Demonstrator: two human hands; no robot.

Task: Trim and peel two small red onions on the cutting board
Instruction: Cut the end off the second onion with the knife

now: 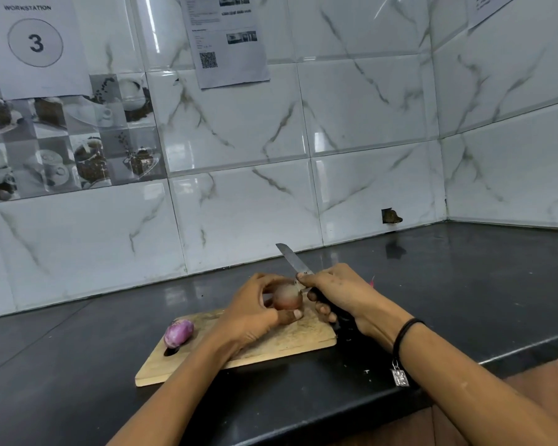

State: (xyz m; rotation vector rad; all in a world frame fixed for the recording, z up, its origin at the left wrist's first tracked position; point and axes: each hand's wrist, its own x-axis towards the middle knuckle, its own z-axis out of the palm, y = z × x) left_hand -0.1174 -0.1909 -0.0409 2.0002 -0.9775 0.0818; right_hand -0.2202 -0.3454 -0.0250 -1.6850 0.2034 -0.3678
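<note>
onion [287,296] in left hand [252,312], knife [295,262] in right hand [335,292]

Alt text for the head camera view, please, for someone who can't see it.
Over a wooden cutting board, the left hand holds a red onion while the right hand grips a knife beside it. A second onion lies at the board's left end.

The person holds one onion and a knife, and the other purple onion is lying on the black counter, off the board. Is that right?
Not quite. The head view shows the purple onion lying on the wooden cutting board, near its left end, not on the black counter. The rest is right: the left hand holds the other onion and the right hand grips the knife.
</note>
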